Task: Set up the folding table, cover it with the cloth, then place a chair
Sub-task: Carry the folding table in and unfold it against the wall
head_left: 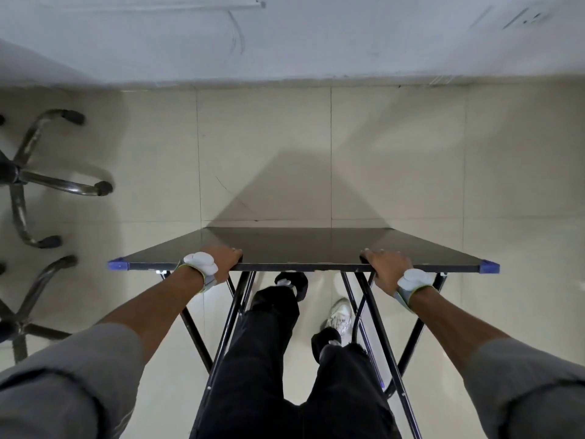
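Left hand (pixel 215 266) and right hand (pixel 387 269) each clamp the near edge of the dark rectangular folding table (pixel 300 245) — fingers over the top, thumbs under the edge. The tabletop lies level, with blue plastic corner caps (pixel 117 265) at both near corners. Its black metal crossed legs (pixel 232 315) stand spread on the beige tiled floor (pixel 262 147). Left of the table, well apart — two chrome star-shaped chair bases (pixel 63 184). Beyond the table is a white wall (pixel 316 42). A white shoe (pixel 340 316) shows under the near edge.

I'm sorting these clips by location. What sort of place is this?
Likely an office or workroom: two castor chair bases at the left, a pale tiled floor, and a plain white wall.
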The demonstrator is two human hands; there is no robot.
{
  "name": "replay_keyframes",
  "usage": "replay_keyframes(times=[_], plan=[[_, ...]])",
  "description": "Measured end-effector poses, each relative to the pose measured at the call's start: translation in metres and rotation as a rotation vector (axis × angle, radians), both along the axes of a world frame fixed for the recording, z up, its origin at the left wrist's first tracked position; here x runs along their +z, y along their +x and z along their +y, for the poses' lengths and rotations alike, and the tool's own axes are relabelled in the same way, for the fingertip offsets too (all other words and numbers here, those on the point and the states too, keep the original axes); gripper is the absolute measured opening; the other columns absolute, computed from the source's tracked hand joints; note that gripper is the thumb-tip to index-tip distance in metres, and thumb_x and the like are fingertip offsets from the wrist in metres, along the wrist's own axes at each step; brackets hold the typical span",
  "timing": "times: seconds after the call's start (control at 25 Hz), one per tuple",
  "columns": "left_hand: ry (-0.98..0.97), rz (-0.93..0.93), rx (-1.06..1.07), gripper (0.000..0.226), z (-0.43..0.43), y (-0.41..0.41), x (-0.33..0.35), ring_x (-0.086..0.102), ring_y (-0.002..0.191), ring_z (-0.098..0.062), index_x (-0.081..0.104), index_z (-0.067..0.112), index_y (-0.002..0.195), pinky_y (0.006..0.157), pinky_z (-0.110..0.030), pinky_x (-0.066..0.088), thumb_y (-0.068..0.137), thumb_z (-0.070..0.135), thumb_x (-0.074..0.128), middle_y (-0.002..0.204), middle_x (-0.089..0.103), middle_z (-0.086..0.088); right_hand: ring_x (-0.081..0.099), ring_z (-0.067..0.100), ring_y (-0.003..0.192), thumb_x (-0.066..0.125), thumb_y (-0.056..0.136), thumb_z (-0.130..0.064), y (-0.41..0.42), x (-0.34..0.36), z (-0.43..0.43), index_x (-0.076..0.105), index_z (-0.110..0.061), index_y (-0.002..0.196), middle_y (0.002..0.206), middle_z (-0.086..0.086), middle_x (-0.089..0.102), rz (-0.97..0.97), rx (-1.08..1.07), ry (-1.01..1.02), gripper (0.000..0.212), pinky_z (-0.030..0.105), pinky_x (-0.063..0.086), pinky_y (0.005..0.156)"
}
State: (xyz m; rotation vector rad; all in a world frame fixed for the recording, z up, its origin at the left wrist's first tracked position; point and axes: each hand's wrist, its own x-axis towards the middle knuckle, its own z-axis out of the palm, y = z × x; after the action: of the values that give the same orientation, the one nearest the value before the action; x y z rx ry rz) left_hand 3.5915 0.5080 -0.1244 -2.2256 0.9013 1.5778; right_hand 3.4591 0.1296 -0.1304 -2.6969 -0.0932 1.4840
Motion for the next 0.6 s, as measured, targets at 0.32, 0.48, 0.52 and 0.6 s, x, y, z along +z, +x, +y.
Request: replay_keyframes(times=[0.32,0.48,0.52,0.6], plan=[[-0.069,-0.207,0.004,0.051,-0.004,0.113,0.068,0.068,0.097,-0.032,0.057,0.024,0.127,0.078,-0.036,0.057,0.078,0.008,0.056,0.112,0.069,-0.009,0.066,0.031,0.104,0.059,0.080,-0.018,0.109,0.081,-0.020,0.051,-0.031,0.137,0.114,0.003,0.070,-0.299,-0.049,-0.044,0.059,0.034,0.049,0.080],[-0.113,-0.478,0.023,0.048,-0.004,0.145,0.151,0.068,0.093,-0.030,0.056,0.029,0.127,0.070,-0.032,0.052,0.082,0.012,0.054,0.108,0.069,-0.005,0.067,0.031,0.098,0.060,0.077,-0.012,0.151,0.162,-0.022,0.055,-0.031,0.127,0.108,0.002,0.070,-0.536,-0.020,-0.088,0.054,0.035,0.053,0.078],[-0.123,-0.550,0.014,0.045,-0.003,0.141,0.181,0.068,0.088,-0.030,0.056,0.029,0.124,0.066,-0.031,0.050,0.082,0.013,0.053,0.103,0.070,-0.003,0.067,0.030,0.097,0.059,0.078,-0.011,0.148,0.190,-0.023,0.056,-0.030,0.126,0.108,0.001,0.070,-0.598,-0.018,-0.095,0.052,0.035,0.051,0.077],[-0.152,-0.693,0.003,0.040,-0.003,0.128,0.231,0.065,0.075,-0.028,0.055,0.029,0.118,0.059,-0.030,0.045,0.082,0.013,0.052,0.090,0.067,0.000,0.066,0.031,0.099,0.060,0.080,-0.010,0.140,0.231,-0.025,0.056,-0.027,0.128,0.112,0.001,0.069,-0.726,-0.030,-0.082,0.050,0.035,0.046,0.075]])
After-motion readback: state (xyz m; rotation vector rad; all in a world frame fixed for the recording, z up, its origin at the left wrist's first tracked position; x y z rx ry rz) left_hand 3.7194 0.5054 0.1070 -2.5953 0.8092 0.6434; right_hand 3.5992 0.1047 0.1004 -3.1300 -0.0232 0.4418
